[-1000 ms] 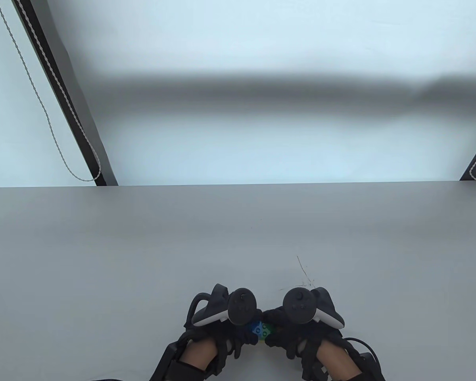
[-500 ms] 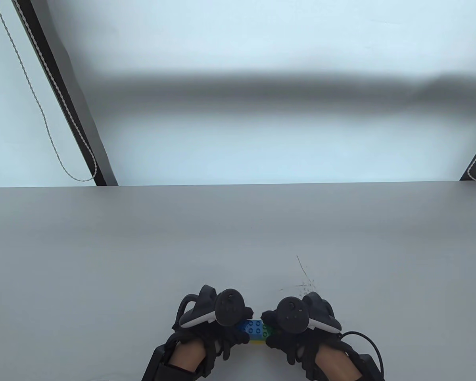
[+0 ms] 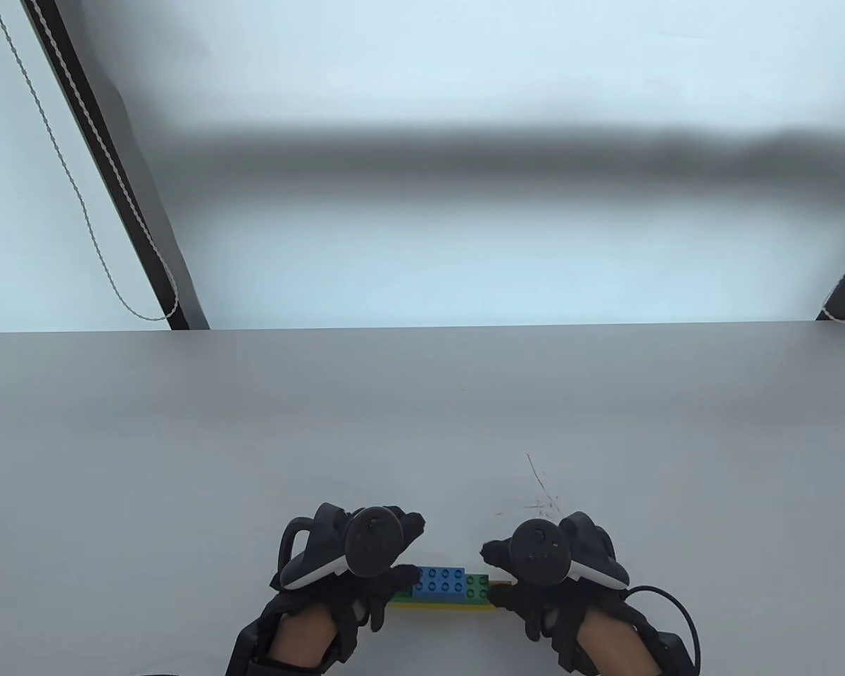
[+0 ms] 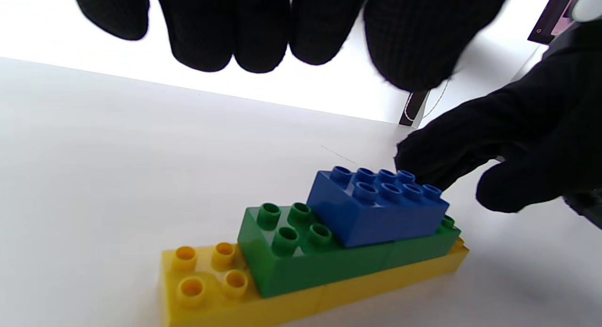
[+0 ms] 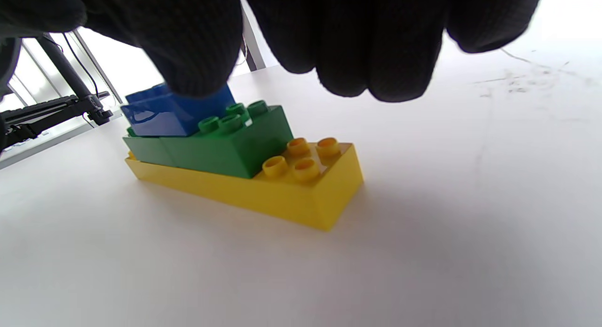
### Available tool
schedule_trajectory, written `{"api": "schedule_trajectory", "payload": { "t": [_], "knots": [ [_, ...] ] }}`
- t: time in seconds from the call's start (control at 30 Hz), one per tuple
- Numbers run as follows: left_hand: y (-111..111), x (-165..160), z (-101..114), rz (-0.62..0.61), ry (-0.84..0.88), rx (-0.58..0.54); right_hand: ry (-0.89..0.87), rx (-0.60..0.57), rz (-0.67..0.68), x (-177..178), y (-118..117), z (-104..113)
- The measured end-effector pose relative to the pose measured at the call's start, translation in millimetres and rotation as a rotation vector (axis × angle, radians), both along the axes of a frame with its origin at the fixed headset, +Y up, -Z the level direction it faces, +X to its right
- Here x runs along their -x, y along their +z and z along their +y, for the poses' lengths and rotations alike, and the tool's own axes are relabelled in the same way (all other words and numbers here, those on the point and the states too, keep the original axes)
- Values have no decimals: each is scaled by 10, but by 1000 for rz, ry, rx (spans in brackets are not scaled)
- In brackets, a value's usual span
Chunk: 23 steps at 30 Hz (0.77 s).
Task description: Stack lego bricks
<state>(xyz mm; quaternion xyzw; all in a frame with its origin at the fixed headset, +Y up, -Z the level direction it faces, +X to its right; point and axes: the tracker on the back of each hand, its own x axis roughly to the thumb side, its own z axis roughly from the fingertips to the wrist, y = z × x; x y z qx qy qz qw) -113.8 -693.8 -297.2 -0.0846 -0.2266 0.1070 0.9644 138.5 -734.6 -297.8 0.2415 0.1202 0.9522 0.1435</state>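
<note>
A three-layer stack stands on the table near the front edge: a long yellow base (image 3: 443, 605), a green layer (image 3: 477, 588) and a blue brick (image 3: 440, 579) on top. My left hand (image 3: 408, 553) is at its left end, my right hand (image 3: 494, 572) at its right end. In the left wrist view my left fingers (image 4: 235, 30) hang free above the blue (image 4: 376, 204), green (image 4: 301, 251) and yellow (image 4: 202, 280) bricks. My right hand (image 4: 470, 139) reaches close behind the blue brick; contact cannot be told. In the right wrist view my fingers (image 5: 367, 44) hang above the stepped stack (image 5: 221, 148).
The grey table (image 3: 422, 422) stretches far beyond the stack to its back edge. Fine scratch marks (image 3: 539, 496) lie just behind my right hand. A black cable (image 3: 665, 605) loops from my right wrist. Dark frame legs (image 3: 113, 176) stand behind the table.
Both hands have moved apart, left hand to the left and right hand to the right. The stack they covered now shows along most of its length.
</note>
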Motion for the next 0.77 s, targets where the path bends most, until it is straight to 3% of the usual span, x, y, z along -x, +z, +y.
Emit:
{"api": "schedule_trajectory", "payload": {
  "t": [0.3,0.77],
  "knots": [
    [-83,209,-77,80,8,26,-28,-107,-84,-183,-4,163],
    [-114,269,-174,104,-5,105,-32,-124,-88,-172,12,158]
  ]
}}
